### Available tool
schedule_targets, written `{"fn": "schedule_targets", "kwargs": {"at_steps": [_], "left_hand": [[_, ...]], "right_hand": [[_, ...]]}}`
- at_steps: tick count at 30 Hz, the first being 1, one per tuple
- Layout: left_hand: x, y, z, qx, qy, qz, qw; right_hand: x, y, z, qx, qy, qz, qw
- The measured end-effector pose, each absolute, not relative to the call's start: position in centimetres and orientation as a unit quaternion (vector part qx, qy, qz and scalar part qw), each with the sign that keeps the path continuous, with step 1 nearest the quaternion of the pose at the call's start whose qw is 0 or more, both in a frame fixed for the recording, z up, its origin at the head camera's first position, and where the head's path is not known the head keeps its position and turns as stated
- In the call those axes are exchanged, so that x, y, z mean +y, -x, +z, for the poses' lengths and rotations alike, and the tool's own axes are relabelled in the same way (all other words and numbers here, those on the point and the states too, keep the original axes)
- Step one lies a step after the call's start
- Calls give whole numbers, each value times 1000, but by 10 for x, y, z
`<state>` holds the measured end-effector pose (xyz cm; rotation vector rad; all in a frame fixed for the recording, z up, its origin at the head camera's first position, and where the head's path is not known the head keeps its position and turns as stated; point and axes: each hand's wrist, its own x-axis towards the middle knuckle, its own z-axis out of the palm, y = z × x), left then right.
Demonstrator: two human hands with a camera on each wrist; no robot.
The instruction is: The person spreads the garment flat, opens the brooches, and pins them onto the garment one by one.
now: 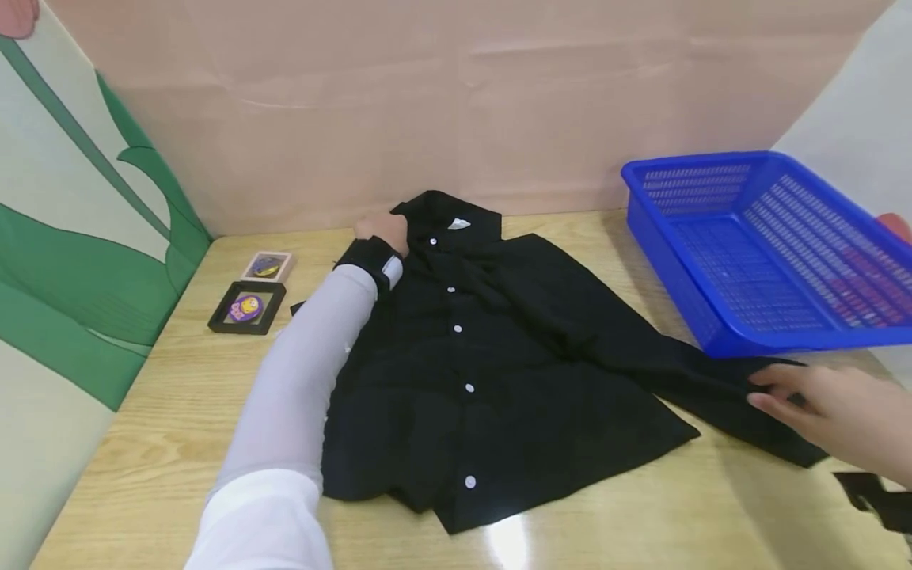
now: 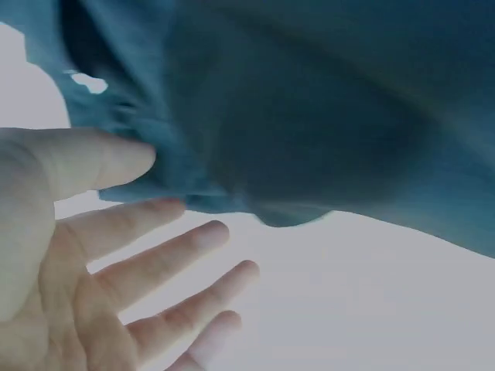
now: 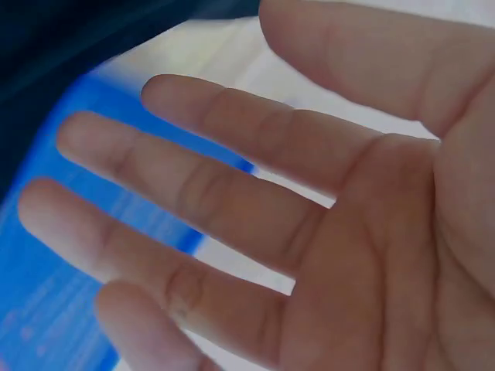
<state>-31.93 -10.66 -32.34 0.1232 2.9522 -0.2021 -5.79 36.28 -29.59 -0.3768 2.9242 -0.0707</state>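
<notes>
Head view: the black shirt point(image 1: 527, 412) lies front up on the wooden table point(image 1: 178, 419), showing 5 white buttons point(image 1: 457, 328), its collar point(image 1: 487, 227) toward the pink backdrop point(image 1: 456, 103). A white label point(image 1: 458, 224) shows inside the collar. At the collar's left side is the left hand point(image 1: 385, 231), its fingertips hidden. Left of the shirt sit 2 small frames, a black frame point(image 1: 247, 307) and a pink frame point(image 1: 267, 267). Right of the shirt, the blue basket point(image 1: 673, 269) stands beside its outstretched sleeve point(image 1: 663, 368). Over that sleeve's end is the right hand point(image 1: 830, 400), fingers loosely bent, thumb apart; whether it touches the cloth, I cannot tell.

Left wrist view: the left hand is spread wide, fingers nearly straight, nothing in its grasp. Its thumb overlaps the shirt in sight; contact is unclear.

Right wrist view: the right hand is opened out and holds nothing, with the basket and a dark strip of shirt behind its fingers.
</notes>
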Motion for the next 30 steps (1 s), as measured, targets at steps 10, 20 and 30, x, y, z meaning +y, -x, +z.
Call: {"fn": "schedule_targets", "kwargs": {"at_steps": [10, 20, 30], "left_hand": [[-111, 325, -321, 999, -16, 6, 46], [-114, 344, -351, 997, 4, 67, 34], [-103, 340, -366, 991, -7, 98, 86]], "right_hand": [[247, 160, -260, 974, 183, -106, 79], [189, 290, -286, 955, 149, -216, 136], [146, 336, -321, 869, -15, -409, 279]]}}
